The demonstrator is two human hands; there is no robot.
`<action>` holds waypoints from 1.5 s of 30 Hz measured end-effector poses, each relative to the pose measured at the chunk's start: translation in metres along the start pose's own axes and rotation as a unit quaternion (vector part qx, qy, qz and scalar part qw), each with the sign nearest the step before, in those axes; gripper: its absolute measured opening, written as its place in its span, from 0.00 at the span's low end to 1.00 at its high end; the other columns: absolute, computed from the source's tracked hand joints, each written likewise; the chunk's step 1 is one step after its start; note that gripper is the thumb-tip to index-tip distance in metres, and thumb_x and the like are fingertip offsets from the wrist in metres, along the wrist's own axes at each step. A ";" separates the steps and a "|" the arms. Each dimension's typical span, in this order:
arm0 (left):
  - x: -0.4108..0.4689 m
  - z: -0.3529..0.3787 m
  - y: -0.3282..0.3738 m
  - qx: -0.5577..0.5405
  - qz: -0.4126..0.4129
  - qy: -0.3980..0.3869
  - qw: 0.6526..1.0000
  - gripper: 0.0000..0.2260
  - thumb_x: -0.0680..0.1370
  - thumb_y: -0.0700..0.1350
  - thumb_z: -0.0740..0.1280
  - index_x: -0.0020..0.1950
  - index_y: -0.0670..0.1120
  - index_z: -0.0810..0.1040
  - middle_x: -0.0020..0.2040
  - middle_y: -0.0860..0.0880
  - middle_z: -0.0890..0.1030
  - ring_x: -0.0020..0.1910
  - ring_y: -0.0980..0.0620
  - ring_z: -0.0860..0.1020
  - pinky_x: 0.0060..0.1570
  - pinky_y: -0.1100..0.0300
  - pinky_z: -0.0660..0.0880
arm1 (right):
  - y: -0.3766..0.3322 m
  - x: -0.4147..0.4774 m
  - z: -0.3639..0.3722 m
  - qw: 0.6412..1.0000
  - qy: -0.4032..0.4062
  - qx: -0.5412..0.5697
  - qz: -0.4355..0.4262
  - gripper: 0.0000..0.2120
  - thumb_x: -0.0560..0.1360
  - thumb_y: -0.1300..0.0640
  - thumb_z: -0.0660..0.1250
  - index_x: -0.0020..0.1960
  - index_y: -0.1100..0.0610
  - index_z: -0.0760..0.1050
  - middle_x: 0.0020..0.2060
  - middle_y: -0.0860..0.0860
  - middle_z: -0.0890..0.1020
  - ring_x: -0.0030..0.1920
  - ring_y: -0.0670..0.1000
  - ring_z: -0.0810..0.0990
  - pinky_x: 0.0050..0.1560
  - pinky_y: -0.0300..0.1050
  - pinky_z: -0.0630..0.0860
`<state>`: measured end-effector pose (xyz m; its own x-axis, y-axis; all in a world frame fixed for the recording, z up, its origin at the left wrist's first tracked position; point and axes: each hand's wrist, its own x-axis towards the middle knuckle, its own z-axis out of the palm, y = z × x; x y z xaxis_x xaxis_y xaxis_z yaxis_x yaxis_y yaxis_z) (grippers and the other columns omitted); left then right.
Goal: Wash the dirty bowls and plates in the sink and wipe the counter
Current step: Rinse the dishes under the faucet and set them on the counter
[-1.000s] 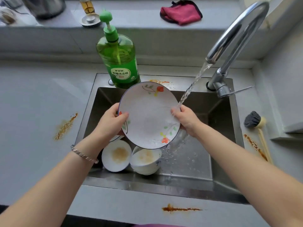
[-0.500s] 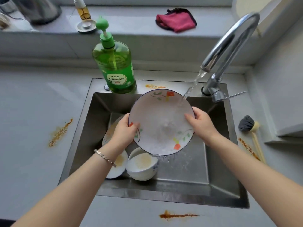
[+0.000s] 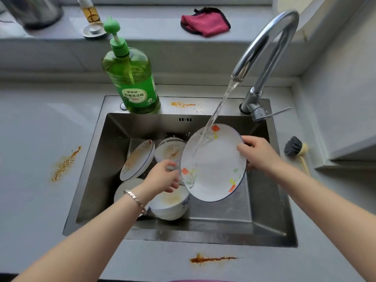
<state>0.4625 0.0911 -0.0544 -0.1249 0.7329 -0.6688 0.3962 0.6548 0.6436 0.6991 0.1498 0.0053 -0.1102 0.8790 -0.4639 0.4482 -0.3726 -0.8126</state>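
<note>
A white flowered plate [image 3: 215, 165] is tilted inside the steel sink [image 3: 91, 176] under the running tap's stream. My right hand [image 3: 258, 153] grips its right rim. My left hand [image 3: 164, 177] pinches its lower-left rim. Water strikes the plate's upper left and runs down its face. To the left lie a soiled plate [image 3: 137, 159], a soiled dish [image 3: 169, 150] and another white dish [image 3: 126, 190] partly under my left wrist. A dirty white bowl [image 3: 171, 204] sits below my left hand.
A chrome faucet [image 3: 262, 49] arches over the sink's back right. A green soap bottle [image 3: 132, 78] stands at the back left rim. Brown stains mark the counter at left [image 3: 65, 163], front [image 3: 211, 259] and behind the sink [image 3: 182, 104]. A dish brush [image 3: 295, 149] lies at right, a red cloth [image 3: 205, 22] on the ledge.
Both hands moved the plate to the right and lower into the sink, tilting it more steeply. The stream now lands on its upper left. More dirty dishes show at left.
</note>
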 end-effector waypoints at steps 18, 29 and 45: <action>0.006 0.035 -0.033 0.195 0.020 -0.051 0.979 0.12 0.75 0.42 0.61 0.57 0.49 0.75 0.45 0.48 0.81 0.50 0.45 0.79 0.52 0.54 0.75 | 0.097 -0.010 -0.010 0.976 0.102 -0.163 0.104 0.18 0.76 0.57 0.61 0.64 0.58 0.68 0.54 0.55 0.76 0.46 0.55 0.77 0.39 0.49 0.78; 0.025 0.026 -0.046 0.218 0.014 -0.034 0.975 0.06 0.77 0.45 0.62 0.51 0.56 0.71 0.41 0.51 0.81 0.32 0.57 0.73 0.29 0.62 0.65 | 0.197 0.054 0.071 0.879 0.247 0.268 0.307 0.20 0.77 0.68 0.58 0.68 0.58 0.63 0.64 0.57 0.72 0.61 0.60 0.74 0.48 0.50 0.78; 0.029 0.007 -0.059 0.167 -0.013 -0.028 0.985 0.07 0.77 0.44 0.63 0.53 0.54 0.72 0.40 0.50 0.82 0.44 0.48 0.80 0.45 0.52 0.76 | 0.208 0.052 0.086 0.915 0.217 0.137 0.311 0.21 0.76 0.69 0.57 0.69 0.62 0.66 0.65 0.57 0.73 0.60 0.57 0.74 0.57 0.47 0.72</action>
<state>0.4423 0.0725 -0.1144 -0.0929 0.6997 -0.7084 0.6724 0.5688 0.4736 0.7101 0.0926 -0.2184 0.4802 0.4837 -0.7318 0.0575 -0.8498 -0.5240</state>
